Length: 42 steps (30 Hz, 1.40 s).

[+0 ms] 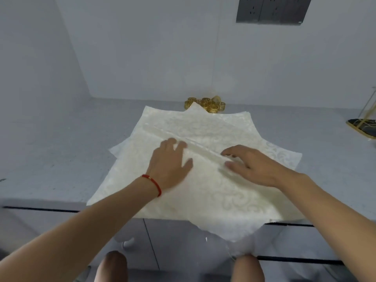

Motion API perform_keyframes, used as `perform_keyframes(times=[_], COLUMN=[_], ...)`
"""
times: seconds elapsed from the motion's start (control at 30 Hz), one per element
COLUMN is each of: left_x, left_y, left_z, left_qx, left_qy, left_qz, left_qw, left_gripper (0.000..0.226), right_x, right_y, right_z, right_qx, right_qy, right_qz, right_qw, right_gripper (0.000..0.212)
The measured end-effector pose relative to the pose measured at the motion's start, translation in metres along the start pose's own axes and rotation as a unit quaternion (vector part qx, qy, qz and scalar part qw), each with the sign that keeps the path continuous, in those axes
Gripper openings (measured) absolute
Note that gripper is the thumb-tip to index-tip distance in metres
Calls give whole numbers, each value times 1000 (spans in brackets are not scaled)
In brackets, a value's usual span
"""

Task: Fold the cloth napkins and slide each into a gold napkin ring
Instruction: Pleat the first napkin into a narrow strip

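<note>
Head view: a stack of cream patterned napkins [203,180] lies on a pale grey counter [61,149], the sheets fanned so that their corners stick out at different angles, and the near corner hangs over the counter's front edge. The top napkin has a folded ridge running on a slant from upper left to lower right, and both hands rest on it. The left hand [169,161] lies palm down on the cloth just on the near side of the ridge, fingers spread and flat, fingertips touching the fold, thumb stretched out to the right. It grips nothing; it presses. A red string bracelet [153,183] circles that wrist. The right hand [250,165] sits further right along the same ridge, fingers bent and pointing left, their tips on the fold and the thumb below it against the cloth. Whether it pinches the fold or only presses on it cannot be told. Both forearms reach in from the bottom corners, well apart, and draw closer at the hands.

Beyond the napkins, just past their far corner, a cluster of gold napkin rings [205,104] stands on the counter near the wall. At the far right edge is a gold wire stand [364,127] with a dark base. High on the wall is a dark socket panel [272,9].
</note>
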State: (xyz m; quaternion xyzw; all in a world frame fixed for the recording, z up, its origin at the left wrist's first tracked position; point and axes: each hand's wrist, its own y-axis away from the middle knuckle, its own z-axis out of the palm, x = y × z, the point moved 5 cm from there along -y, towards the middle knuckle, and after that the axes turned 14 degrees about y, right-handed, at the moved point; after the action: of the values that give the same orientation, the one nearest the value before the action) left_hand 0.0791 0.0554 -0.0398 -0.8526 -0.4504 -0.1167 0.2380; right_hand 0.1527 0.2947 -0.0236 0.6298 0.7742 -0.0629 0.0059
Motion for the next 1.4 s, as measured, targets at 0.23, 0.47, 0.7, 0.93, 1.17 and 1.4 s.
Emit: perform_keyframes(times=[0.23, 0.47, 0.7, 0.93, 1.17, 1.4], left_x=[-1, -16, 14, 8, 11, 19], left_y=[47, 58, 104, 132, 127, 92], left_z=[26, -10, -25, -26, -47, -62], left_qx=[-189, -181, -111, -134, -57, 14], left_qy=[-91, 4, 151, 63, 198, 277], left_qz=[66, 74, 220, 224, 113, -58], left_qw=[976, 981, 957, 963, 972, 959], left_gripper=[50, 60, 18, 78, 46, 22], right_x=[-16, -85, -95, -88, -98, -112], right_y=[2, 47, 67, 65, 57, 84], right_z=[31, 12, 46, 25, -3, -1], right_qx=[-80, 64, 63, -10, 32, -47], right_qy=[58, 26, -89, -323, -239, -190], right_qz=[-40, -166, -93, 56, 64, 16], right_qw=[994, 984, 990, 945, 968, 981], right_gripper=[65, 63, 27, 6, 30, 100])
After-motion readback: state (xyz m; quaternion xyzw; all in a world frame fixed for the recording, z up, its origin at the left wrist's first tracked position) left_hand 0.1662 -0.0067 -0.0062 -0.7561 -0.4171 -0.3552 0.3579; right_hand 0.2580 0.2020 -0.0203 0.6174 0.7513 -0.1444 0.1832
